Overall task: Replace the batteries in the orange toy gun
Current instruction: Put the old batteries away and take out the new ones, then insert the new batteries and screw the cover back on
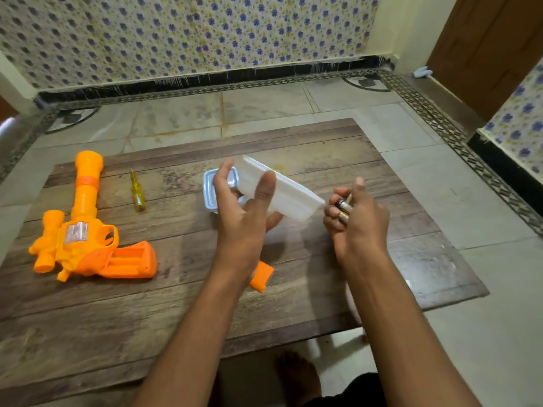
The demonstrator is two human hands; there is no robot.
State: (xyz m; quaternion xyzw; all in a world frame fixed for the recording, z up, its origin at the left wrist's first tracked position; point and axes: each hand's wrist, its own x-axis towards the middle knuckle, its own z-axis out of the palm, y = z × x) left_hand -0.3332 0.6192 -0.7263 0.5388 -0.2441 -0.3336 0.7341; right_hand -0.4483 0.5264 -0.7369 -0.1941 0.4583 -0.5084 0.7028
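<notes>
While the orange toy gun [85, 230] lies flat near the left edge of the wooden table [323, 148], we note its moulded plastic body, round flared barrel pointing to the far edge, and open battery bay in the handle, which looks empty. Its detached orange cover [261, 276], a small curved plate, lies near the table's middle, partly hidden by our left forearm. A slim screwdriver [137, 190] with a translucent yellow handle lies just right of the barrel.

Our left hand [244, 212] holds a translucent white rectangular container [282, 189], tilted above the table, with thumb and fingers spread along its wall; we cannot see its contents. Behind it on the table sits a clear bluish lid [210, 186], rectangular with rounded corners.

Our right hand [357, 218], just beside the container's lower end, curls its fingers round cylindrical batteries [343, 207] with dark and metallic casings; we cannot tell their exact number.
</notes>
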